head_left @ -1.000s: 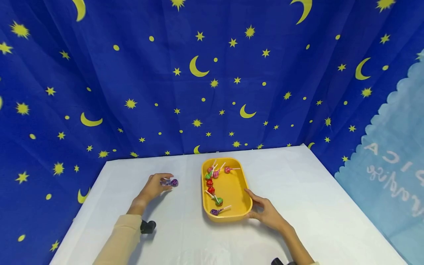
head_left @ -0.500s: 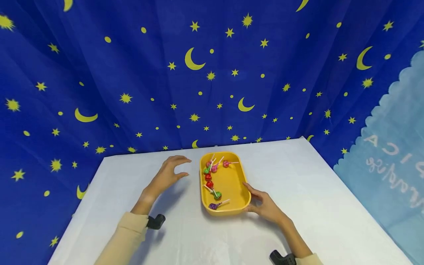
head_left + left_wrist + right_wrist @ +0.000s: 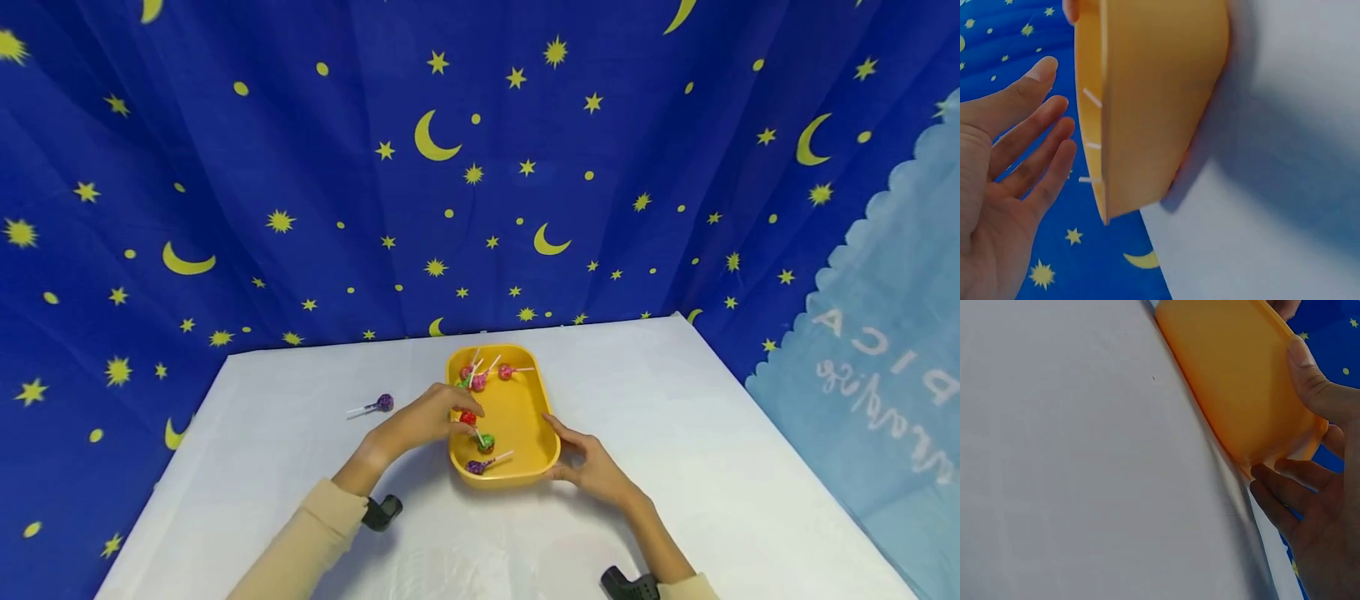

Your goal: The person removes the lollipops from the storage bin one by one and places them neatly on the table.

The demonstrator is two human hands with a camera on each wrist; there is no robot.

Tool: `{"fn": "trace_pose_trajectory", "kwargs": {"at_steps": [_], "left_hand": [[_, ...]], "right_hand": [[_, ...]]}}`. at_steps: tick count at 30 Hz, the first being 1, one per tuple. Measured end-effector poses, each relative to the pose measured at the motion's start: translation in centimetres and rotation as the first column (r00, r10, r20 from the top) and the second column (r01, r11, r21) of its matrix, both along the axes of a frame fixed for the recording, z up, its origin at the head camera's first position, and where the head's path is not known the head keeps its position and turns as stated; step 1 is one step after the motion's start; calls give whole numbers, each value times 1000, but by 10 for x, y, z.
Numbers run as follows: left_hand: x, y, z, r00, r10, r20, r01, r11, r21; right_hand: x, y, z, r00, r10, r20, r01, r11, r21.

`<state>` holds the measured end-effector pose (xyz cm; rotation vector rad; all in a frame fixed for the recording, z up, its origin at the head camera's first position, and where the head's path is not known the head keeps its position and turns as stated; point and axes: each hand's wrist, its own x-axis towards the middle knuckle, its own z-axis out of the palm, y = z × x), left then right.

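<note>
Yellow tray point(image 3: 521, 421) near the middle of the desk point(image 3: 645, 400); rounded rectangle, long axis roughly 12 to 6. Right hand point(image 3: 592, 471) clamped on its rim at 4 o'clock. Left hand point(image 3: 429, 415) over the 9 o'clock rim, thumb and fingers apart, beside a red lollipop point(image 3: 468, 418). Purple lollipop point(image 3: 385, 403) well off the tray's 9 o'clock side, stick between 8 and 9. Desk's 12 o'clock edge near tray; wide room toward 3.

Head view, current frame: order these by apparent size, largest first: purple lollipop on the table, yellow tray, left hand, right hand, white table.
1. White table
2. Yellow tray
3. Left hand and right hand: look alike, so unranked
4. Purple lollipop
</note>
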<state>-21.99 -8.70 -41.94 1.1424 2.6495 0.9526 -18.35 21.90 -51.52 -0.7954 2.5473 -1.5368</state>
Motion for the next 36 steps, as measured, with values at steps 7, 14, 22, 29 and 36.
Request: {"fn": "trace_pose_trajectory", "kwargs": {"at_steps": [7,14,22,29,36], "left_hand": [[0,8,-9,990,-82,114,85,996,-26],[1,18,-12,976,-196,98,207,971,-122],[4,27,-15,976,-176,130,207,936,-286],[9,30,-15,981,-146,126,182,917,-355],[8,32,-16,986,-106,132,150,911,-385]], "right_hand": [[-2,1,1,1000,-12,15,11,1000,24],[0,2,5,999,-27,17,27,999,44],[-2,0,2,1000,-14,-5,14,999,45],[-1,-2,4,1000,-14,1,14,998,55],[1,0,2,999,-30,12,29,999,46]]}}
